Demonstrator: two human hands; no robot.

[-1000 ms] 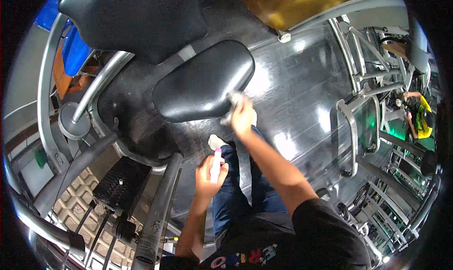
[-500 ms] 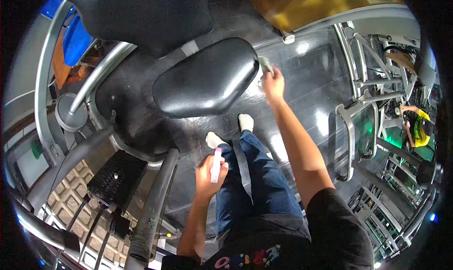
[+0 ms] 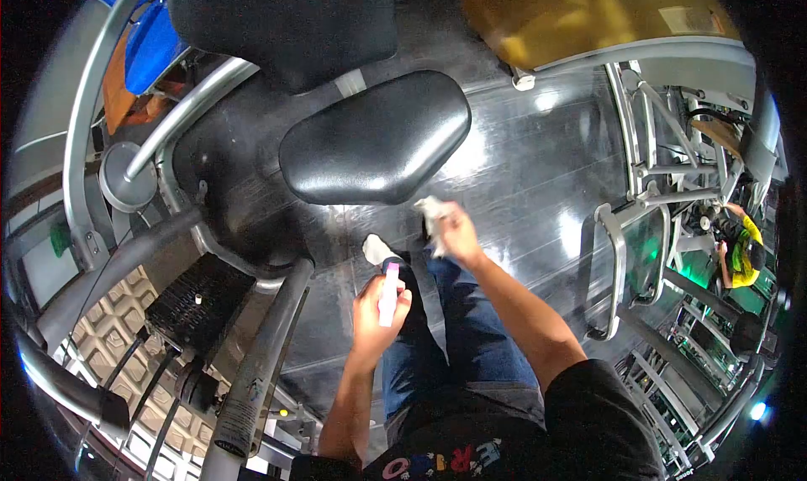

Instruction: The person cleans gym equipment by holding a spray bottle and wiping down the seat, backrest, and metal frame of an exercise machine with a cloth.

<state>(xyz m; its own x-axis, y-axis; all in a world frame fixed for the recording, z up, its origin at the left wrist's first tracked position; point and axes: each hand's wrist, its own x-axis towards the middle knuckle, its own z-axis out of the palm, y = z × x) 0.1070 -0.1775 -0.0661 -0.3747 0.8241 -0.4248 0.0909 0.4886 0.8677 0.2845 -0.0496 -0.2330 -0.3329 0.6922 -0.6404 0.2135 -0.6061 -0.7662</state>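
A small white and pink bottle (image 3: 388, 296) stands upright in my left hand (image 3: 374, 313), whose fingers are wrapped round it in front of my legs. My right hand (image 3: 458, 233) grips a crumpled whitish cloth (image 3: 433, 216), which hangs just below the right end of a black padded seat (image 3: 378, 141), apart from it. Light shines off the seat's smooth surface. Above it stands a larger black backrest (image 3: 286, 27).
Grey metal tubes (image 3: 189, 115) and a black weight stack (image 3: 200, 303) are at the left. A yellow-brown panel (image 3: 580, 15) is at the top right. Another person (image 3: 741, 250) is among metal frames (image 3: 618, 271) at the far right.
My right hand has moved with the cloth from the seat's right end down and back toward my body. My left hand has kept the bottle nearly in place.
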